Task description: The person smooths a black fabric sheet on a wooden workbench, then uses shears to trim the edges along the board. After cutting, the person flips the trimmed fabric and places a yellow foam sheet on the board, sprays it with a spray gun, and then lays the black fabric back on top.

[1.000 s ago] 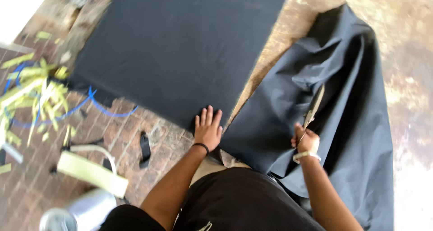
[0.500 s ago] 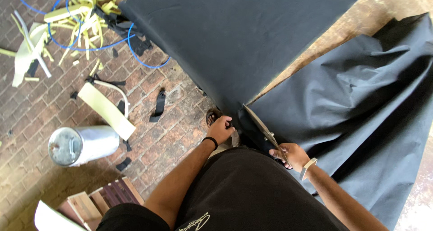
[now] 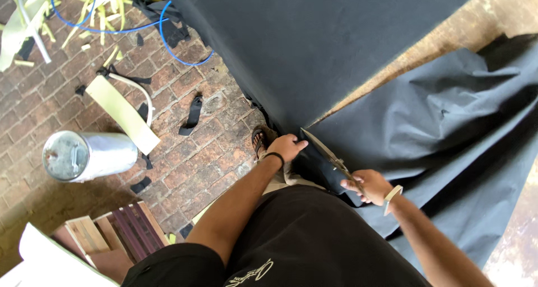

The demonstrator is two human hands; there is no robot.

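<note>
A large dark fabric-covered panel (image 3: pixel 314 46) lies across a wooden table edge (image 3: pixel 403 63). A loose sheet of dark grey cloth (image 3: pixel 448 135) hangs over the right side. My left hand (image 3: pixel 288 148), with a black band at the wrist, pinches the lower corner of the dark fabric. My right hand (image 3: pixel 367 185), wearing a pale wristband, grips long scissors (image 3: pixel 330 155) whose blades point up-left toward that corner, right beside my left fingers. My sandalled foot (image 3: pixel 259 141) shows on the brick floor just below the left hand.
On the brick floor (image 3: pixel 213 163) lie a silver metal can (image 3: pixel 87 155) on its side, a pale yellow foam strip (image 3: pixel 120 113), black fabric scraps (image 3: pixel 192 114), a blue cable (image 3: pixel 168 40) and a heap of yellow offcuts (image 3: pixel 95 1). Wooden blocks (image 3: pixel 112 236) stand at lower left.
My view has swung down and left toward the floor. My left hand went from lying flat on the panel to pinching its corner; the scissors came in from the right to that corner.
</note>
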